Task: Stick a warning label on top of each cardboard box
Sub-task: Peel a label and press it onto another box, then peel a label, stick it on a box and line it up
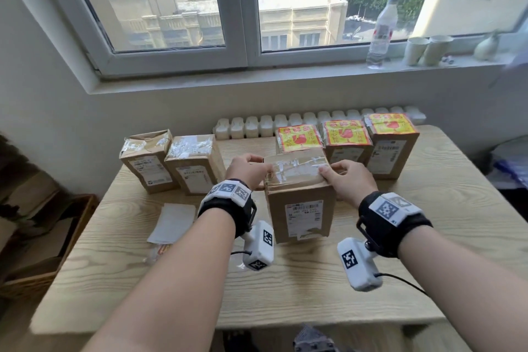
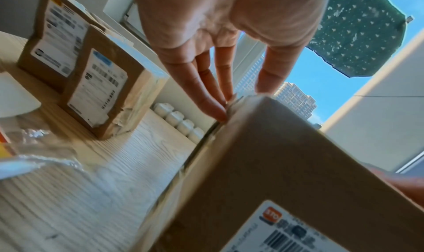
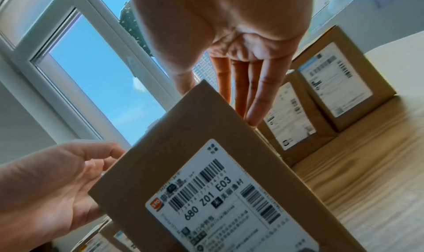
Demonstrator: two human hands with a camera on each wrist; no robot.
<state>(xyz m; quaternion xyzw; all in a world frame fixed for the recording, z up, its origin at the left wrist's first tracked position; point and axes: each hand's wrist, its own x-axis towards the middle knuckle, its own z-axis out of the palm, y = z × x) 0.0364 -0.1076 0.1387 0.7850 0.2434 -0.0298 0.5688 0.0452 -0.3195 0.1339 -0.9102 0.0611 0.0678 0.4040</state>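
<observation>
A brown cardboard box (image 1: 300, 203) with clear tape on top and a shipping label on its front stands upright at the table's middle. My left hand (image 1: 248, 170) grips its upper left corner, thumb at the top edge and fingers (image 2: 206, 96) down the side. My right hand (image 1: 348, 177) grips the upper right corner the same way, thumb on the tape. Three boxes (image 1: 347, 140) at the back right carry red and yellow warning labels. Two boxes (image 1: 194, 164) at the back left have only torn tape on top. White backing sheets (image 1: 173, 223) lie left of the held box.
A wooden table (image 1: 285, 294) holds everything. A white radiator (image 1: 257, 126) runs behind it under the window sill, where a plastic bottle (image 1: 381, 31) and two paper cups (image 1: 428, 48) stand. A wicker basket (image 1: 43, 251) sits on the floor at the left.
</observation>
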